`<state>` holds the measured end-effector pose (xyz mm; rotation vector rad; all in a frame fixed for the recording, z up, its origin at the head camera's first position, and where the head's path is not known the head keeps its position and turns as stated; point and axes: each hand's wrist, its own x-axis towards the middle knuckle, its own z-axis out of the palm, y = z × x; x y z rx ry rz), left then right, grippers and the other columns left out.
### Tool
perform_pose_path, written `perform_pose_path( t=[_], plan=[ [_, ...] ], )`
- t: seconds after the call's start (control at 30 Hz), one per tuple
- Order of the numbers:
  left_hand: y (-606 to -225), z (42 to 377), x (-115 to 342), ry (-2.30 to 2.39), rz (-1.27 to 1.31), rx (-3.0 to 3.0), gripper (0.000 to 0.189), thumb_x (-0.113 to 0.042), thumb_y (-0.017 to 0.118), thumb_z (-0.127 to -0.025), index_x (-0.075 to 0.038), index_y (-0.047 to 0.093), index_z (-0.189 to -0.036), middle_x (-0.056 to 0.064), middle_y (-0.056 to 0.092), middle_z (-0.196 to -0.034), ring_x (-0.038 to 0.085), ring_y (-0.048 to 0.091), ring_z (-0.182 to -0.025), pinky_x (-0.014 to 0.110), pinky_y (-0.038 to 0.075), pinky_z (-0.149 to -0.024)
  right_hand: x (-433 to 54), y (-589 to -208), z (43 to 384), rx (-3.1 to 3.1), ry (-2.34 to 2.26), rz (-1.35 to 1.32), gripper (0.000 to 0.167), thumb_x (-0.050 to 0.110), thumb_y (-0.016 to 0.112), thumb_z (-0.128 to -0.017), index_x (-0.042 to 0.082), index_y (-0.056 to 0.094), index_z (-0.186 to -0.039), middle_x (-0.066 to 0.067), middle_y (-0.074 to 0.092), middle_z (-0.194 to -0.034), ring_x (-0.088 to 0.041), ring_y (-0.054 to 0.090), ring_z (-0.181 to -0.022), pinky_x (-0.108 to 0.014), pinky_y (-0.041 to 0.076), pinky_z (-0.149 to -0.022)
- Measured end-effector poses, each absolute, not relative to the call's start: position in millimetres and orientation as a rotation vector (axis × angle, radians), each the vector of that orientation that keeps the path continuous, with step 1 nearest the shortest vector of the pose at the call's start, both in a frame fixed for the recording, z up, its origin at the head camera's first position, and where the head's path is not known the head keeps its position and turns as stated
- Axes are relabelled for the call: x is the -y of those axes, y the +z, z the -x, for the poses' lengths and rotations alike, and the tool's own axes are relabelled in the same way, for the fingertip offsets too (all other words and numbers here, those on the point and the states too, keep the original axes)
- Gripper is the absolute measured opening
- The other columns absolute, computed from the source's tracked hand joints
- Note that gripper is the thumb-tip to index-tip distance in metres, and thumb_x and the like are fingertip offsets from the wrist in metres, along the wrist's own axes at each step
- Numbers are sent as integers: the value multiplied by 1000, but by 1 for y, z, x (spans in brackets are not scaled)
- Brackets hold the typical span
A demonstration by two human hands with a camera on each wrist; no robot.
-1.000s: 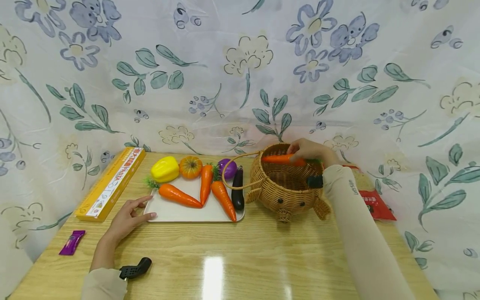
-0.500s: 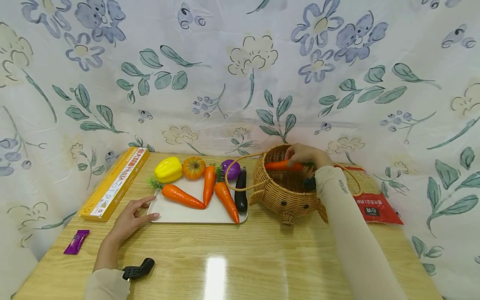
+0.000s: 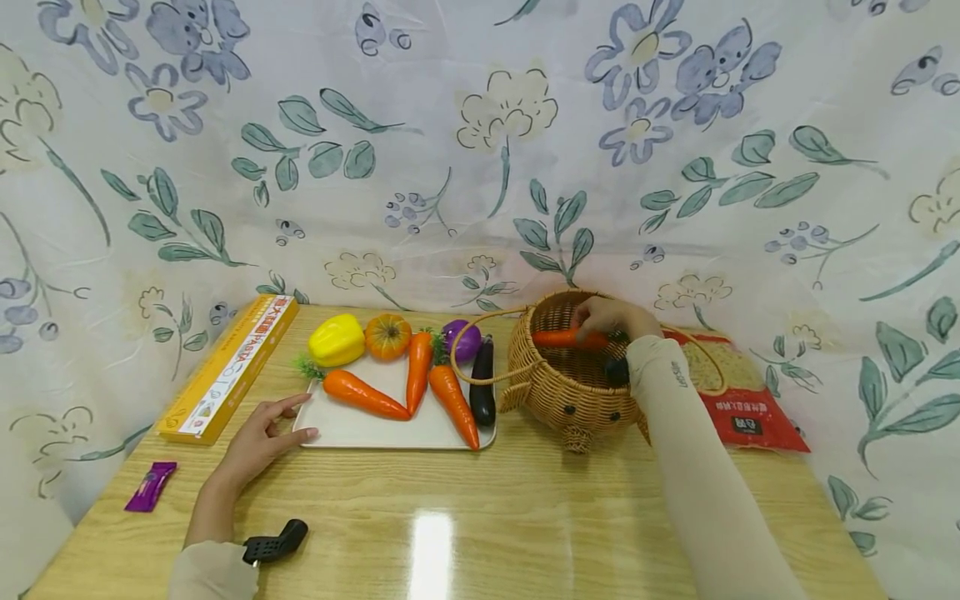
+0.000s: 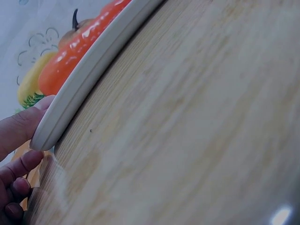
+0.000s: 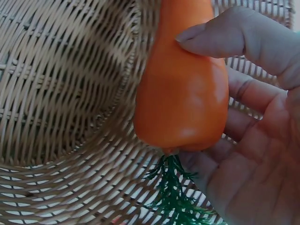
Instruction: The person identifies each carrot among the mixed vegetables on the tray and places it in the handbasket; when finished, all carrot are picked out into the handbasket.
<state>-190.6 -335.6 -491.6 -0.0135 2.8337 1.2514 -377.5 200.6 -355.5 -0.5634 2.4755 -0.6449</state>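
- Pale wooden tabletop point(image 3: 360, 517) before me.
- Wicker basket point(image 3: 543, 393) standing upright on it.
- White tray point(image 3: 360, 433) just beside that, bearing three carrots point(image 3: 451, 402) and other vegetables point(image 3: 337, 340).
- Fourth carrot point(image 5: 180, 103), held sideways inside the basket's opening.
- Right hand point(image 3: 611, 318), reaching in, grasping it.
- Left hand point(image 3: 257, 440), pinching the tray's rim near a corner.

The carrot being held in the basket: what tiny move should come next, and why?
Probably lower the carrot gently: the right grip holds it within the mouth of the basket, and I can't see whether it touches the bottom.
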Motion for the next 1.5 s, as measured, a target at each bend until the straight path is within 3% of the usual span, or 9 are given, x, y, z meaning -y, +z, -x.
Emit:
perform_pose_path(
  t=[0.6,1.03,1.5],
  plan=[
    [-494,191,336,1245,12,-2849,64,-41,69,-92,-16,47,-148,13,47,-122,19,36,-85,29,31,-70,-211,-381,382,-2456,-697,493,22,2,68,-80,-7,64,-99,-10,59,-93,-19,52,-82,-29,45,-71],
    [-494,191,337,1247,5,-2863,63,-39,70,-92,-16,48,-147,13,47,-122,16,35,-83,29,30,-68,-213,-386,383,-2446,-572,458,20,5,67,-88,-5,63,-104,-9,58,-95,-18,51,-81,-28,45,-70],
    [-498,193,336,1268,-5,-2858,63,-36,70,-93,-15,48,-147,12,47,-121,16,35,-83,28,30,-68,-215,-389,380,-2452,-532,376,27,4,70,-85,-5,63,-110,-11,59,-100,-20,55,-88,-31,49,-76]
  ],
)
